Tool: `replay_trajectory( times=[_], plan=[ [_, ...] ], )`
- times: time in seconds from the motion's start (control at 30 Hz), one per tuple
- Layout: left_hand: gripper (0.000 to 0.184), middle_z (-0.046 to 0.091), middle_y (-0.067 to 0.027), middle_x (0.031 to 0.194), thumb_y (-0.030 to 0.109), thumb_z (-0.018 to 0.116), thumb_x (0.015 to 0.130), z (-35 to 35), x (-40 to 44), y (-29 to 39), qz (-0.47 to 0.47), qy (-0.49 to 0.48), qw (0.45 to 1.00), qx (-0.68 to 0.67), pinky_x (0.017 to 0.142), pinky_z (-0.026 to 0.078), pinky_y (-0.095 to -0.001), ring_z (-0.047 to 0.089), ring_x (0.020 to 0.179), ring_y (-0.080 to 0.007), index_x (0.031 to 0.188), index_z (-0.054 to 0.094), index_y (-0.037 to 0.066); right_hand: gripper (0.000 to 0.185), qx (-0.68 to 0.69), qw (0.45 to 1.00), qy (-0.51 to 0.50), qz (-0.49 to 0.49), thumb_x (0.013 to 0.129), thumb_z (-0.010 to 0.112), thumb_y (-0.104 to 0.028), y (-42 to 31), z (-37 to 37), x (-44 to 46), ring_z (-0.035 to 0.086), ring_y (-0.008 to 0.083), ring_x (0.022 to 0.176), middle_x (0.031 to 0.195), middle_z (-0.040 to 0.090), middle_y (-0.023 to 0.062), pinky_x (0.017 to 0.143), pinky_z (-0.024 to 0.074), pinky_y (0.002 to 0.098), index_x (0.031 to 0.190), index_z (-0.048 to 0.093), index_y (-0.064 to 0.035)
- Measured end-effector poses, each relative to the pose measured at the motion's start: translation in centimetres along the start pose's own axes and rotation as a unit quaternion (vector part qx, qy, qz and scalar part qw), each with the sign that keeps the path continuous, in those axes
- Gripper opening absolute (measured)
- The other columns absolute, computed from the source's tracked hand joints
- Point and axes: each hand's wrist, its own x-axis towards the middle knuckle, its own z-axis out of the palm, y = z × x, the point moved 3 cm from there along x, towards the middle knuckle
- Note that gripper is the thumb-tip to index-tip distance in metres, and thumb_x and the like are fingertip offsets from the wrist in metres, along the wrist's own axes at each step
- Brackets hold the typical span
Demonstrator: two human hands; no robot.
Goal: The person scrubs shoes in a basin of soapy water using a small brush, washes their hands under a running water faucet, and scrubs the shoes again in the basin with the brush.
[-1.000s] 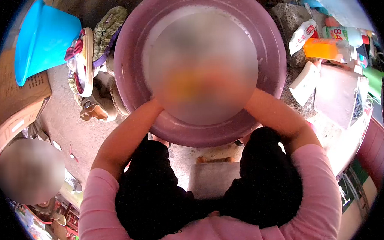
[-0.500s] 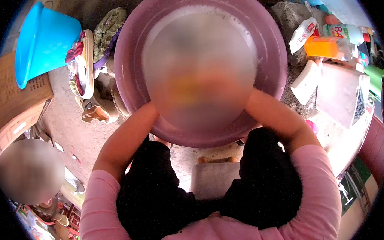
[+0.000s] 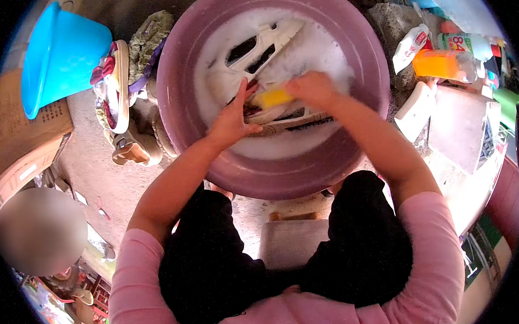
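A large purple basin (image 3: 180,67) of sudsy water lies between my knees. In it, a white shoe (image 3: 286,36) with dark openings floats at the back, and another shoe (image 3: 278,125) lies nearer me under my hands. My left hand (image 3: 232,120) grips the near shoe's left end, thumb and fingers spread around it. My right hand (image 3: 314,90) is closed on a yellow brush (image 3: 273,97), slightly blurred, which touches the near shoe. The brush's underside is hidden.
A blue bucket (image 3: 64,60), a cardboard box (image 3: 26,131) and several shoes (image 3: 117,87) stand on the left. On the right are an orange bottle (image 3: 437,65), a white bottle (image 3: 466,44), a stone block and a pale box (image 3: 455,124). A grey stool (image 3: 292,241) is beneath me.
The blur over the basin is gone, so both hands, the shoes and the brush now show. My forearms have shifted slightly.
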Motion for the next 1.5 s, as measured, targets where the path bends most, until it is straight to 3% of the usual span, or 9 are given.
replay_trajectory(
  times=[0.17, 0.27, 0.47, 0.6, 0.83, 1.07, 1.17, 1.2, 1.5],
  plan=[
    [0.070, 0.038, -0.0131, 0.132, 0.022, 0.062, 0.079, 2.6, 0.9, -5.4, 0.006, -0.072, 0.994, 0.087, 0.099, 0.033, -0.0352, 0.039, 0.119, -0.0265, 0.134, 0.020, 0.007, 0.040, -0.004, 0.995, -0.021, 0.097, 0.086, 0.039, -0.042, 2.6, -2.3, -1.0, 0.060, 0.0319, 0.065, 0.068, 0.062, 0.0108, 0.061, 0.0473, 0.0432, 0.079, 0.064, -0.0121],
    [0.097, 0.035, -0.0152, 0.135, 0.020, 0.067, 0.073, 2.1, 0.3, -4.0, 0.052, 0.025, 0.996, 0.068, 0.097, 0.033, -0.0341, 0.039, 0.120, -0.0306, 0.138, -0.004, 0.009, 0.040, 0.014, 0.999, -0.014, 0.027, 0.086, 0.038, -0.042, -2.6, -0.6, -1.1, 0.060, 0.0325, 0.065, 0.069, 0.062, 0.0119, 0.061, 0.0470, 0.0440, 0.078, 0.064, -0.0115],
    [0.110, 0.037, -0.0070, 0.135, 0.012, 0.075, 0.061, 1.0, 0.5, -2.0, -0.061, -0.015, 0.997, -0.054, 0.096, 0.034, -0.0371, 0.040, 0.118, -0.0342, 0.138, -0.005, 0.008, 0.034, -0.011, 1.000, -0.018, -0.003, 0.083, 0.043, -0.041, -0.5, -0.1, -0.9, 0.060, 0.0315, 0.067, 0.071, 0.062, 0.0125, 0.060, 0.0468, 0.0434, 0.082, 0.064, -0.0138],
    [0.109, 0.036, -0.0087, 0.136, 0.010, 0.075, 0.062, 1.0, 0.6, -2.1, -0.025, -0.009, 0.997, -0.066, 0.097, 0.033, -0.0366, 0.039, 0.119, -0.0337, 0.138, -0.005, 0.008, 0.032, -0.035, 0.991, -0.027, 0.130, 0.077, 0.051, -0.043, 2.8, -3.1, -1.4, 0.062, 0.0285, 0.068, 0.075, 0.064, 0.0108, 0.057, 0.0477, 0.0412, 0.090, 0.065, -0.0166],
    [0.107, 0.032, -0.0128, 0.137, 0.005, 0.072, 0.065, 1.0, 0.3, -1.6, 0.016, -0.004, 1.000, -0.010, 0.102, 0.028, -0.0354, 0.034, 0.124, -0.0310, 0.139, -0.005, 0.011, 0.039, -0.007, 0.999, 0.030, -0.011, 0.085, 0.039, -0.040, -2.8, -1.8, -0.5, 0.061, 0.0319, 0.063, 0.073, 0.062, 0.0135, 0.059, 0.0477, 0.0445, 0.080, 0.065, -0.0116],
    [0.103, 0.031, -0.0132, 0.138, 0.007, 0.070, 0.068, 1.3, 0.1, -2.0, 0.014, -0.008, 1.000, 0.000, 0.102, 0.028, -0.0351, 0.034, 0.124, -0.0300, 0.138, -0.006, 0.008, 0.038, -0.079, 0.989, -0.121, 0.039, 0.077, 0.052, -0.045, 3.0, -1.3, 1.2, 0.062, 0.0283, 0.069, 0.078, 0.064, 0.0120, 0.061, 0.0476, 0.0425, 0.091, 0.064, -0.0118],
    [0.102, 0.031, -0.0130, 0.138, 0.008, 0.069, 0.069, 1.5, 0.6, -2.6, 0.026, -0.006, 1.000, -0.016, 0.102, 0.028, -0.0355, 0.034, 0.124, -0.0302, 0.138, -0.006, 0.007, 0.036, 0.016, 0.998, 0.057, 0.008, 0.083, 0.043, -0.037, -2.0, -0.6, 0.0, 0.058, 0.0324, 0.060, 0.063, 0.059, 0.0139, 0.057, 0.0457, 0.0428, 0.067, 0.060, -0.0101],
    [0.102, 0.030, -0.0130, 0.138, 0.009, 0.069, 0.069, 1.4, 0.7, -2.1, 0.010, -0.014, 1.000, -0.022, 0.102, 0.029, -0.0356, 0.034, 0.124, -0.0301, 0.138, -0.006, 0.007, 0.032, -0.034, 0.997, -0.059, 0.021, 0.086, 0.044, -0.033, -4.8, -2.6, -0.3, 0.060, 0.0273, 0.066, 0.073, 0.062, 0.0148, 0.058, 0.0467, 0.0388, 0.079, 0.063, -0.0079],
    [0.106, 0.034, -0.0103, 0.137, 0.006, 0.072, 0.066, 1.0, 0.6, -1.7, 0.029, 0.013, 0.999, 0.001, 0.096, 0.034, -0.0350, 0.042, 0.116, -0.0334, 0.137, -0.007, 0.007, 0.049, 0.043, 0.995, -0.066, 0.059, 0.088, 0.034, -0.043, -2.6, -1.4, -0.3, 0.062, 0.0313, 0.074, 0.075, 0.062, 0.0191, 0.071, 0.0485, 0.0412, 0.083, 0.066, -0.0062]
  ],
)
